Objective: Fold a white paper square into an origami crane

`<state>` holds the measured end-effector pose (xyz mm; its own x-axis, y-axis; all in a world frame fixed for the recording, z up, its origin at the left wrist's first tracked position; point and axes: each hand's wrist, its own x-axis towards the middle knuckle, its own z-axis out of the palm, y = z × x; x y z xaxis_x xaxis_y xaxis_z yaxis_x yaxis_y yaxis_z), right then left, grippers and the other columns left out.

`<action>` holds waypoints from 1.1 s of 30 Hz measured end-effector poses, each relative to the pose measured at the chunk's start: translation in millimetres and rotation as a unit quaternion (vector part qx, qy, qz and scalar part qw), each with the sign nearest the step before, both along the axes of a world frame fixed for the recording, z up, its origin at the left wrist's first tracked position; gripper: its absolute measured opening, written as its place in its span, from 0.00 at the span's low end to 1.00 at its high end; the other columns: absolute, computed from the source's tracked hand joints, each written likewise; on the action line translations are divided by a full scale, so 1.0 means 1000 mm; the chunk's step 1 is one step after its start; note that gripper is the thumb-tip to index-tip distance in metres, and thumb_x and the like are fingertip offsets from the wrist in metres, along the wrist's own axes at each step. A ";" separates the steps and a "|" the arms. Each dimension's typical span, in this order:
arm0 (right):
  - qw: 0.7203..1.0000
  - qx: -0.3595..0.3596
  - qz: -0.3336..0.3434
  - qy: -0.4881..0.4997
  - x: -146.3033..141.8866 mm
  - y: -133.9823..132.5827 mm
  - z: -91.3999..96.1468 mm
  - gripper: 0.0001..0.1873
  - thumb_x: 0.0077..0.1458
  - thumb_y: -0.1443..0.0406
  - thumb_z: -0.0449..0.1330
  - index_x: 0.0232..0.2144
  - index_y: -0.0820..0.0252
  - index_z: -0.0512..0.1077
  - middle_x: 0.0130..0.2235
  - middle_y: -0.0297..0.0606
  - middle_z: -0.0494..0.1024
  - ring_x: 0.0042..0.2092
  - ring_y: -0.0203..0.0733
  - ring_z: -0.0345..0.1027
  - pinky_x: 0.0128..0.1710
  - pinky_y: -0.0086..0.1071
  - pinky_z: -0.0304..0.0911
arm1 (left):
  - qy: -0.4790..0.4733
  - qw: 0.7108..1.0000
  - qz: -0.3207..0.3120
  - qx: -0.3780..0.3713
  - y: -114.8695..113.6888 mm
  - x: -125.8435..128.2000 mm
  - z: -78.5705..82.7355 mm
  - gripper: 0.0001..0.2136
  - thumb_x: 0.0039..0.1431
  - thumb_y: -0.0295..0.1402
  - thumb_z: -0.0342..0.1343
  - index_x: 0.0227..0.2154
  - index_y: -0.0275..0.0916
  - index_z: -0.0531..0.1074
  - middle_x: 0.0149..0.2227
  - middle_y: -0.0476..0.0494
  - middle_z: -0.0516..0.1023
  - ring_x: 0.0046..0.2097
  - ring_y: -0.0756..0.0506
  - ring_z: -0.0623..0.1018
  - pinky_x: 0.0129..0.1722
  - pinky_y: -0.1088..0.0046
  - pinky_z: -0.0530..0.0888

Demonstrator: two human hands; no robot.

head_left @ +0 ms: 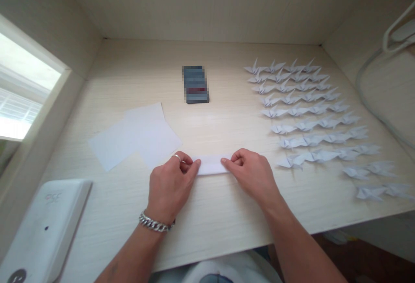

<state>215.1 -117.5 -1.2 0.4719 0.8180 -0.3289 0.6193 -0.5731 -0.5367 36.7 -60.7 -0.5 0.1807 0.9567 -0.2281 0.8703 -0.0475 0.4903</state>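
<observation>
No writing can be read: the dark slab [195, 84] is blurred, and the white box's [45, 226] mark is too faint. On the desk [227, 213], the left hand [171, 183] and right hand [251, 172] each pinch one end of the folded paper [211, 165]. Sheets [136, 138] lie to the left, cranes [308, 114] to the right.

Illumination: bright, even, diffuse daylight from the window [19, 97] at left, whose pane is overexposed to plain white.

Shadows: faint and soft-edged under the left hand [170, 188] and right hand [251, 175] on the desk [227, 226].

The folded paper [211, 165] is washed out and shows little surface detail. A pixelated block [195, 84] masks one object. The paper cranes [369, 193] nearest the right edge are soft. Wide-angle distortion bows the desk's front edge and the walls.
</observation>
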 end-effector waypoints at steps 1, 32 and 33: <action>1.000 0.000 0.000 0.000 0.000 0.000 0.000 0.13 0.50 0.52 0.61 0.23 0.54 0.72 0.24 0.30 0.78 0.28 0.39 0.68 0.28 0.32 0.52 | 0.000 1.000 0.001 -0.001 0.000 0.000 0.000 0.11 0.56 0.45 0.54 0.29 0.43 0.72 0.24 0.53 0.79 0.30 0.45 0.79 0.33 0.70 0.68; 0.998 -0.032 -0.005 -0.052 -0.002 0.002 0.002 0.14 0.48 0.50 0.61 0.23 0.52 0.72 0.25 0.30 0.78 0.30 0.42 0.69 0.28 0.32 0.52 | 0.008 0.999 -0.032 0.021 -0.003 0.000 0.000 0.11 0.58 0.44 0.51 0.33 0.46 0.75 0.24 0.53 0.79 0.30 0.44 0.78 0.33 0.69 0.67; 0.997 -0.037 -0.010 -0.066 -0.003 0.002 0.003 0.14 0.48 0.49 0.61 0.23 0.52 0.71 0.25 0.30 0.78 0.30 0.42 0.69 0.28 0.32 0.51 | 0.007 0.999 -0.036 0.023 -0.003 0.000 -0.001 0.11 0.58 0.44 0.51 0.33 0.46 0.75 0.25 0.52 0.79 0.30 0.44 0.78 0.33 0.69 0.67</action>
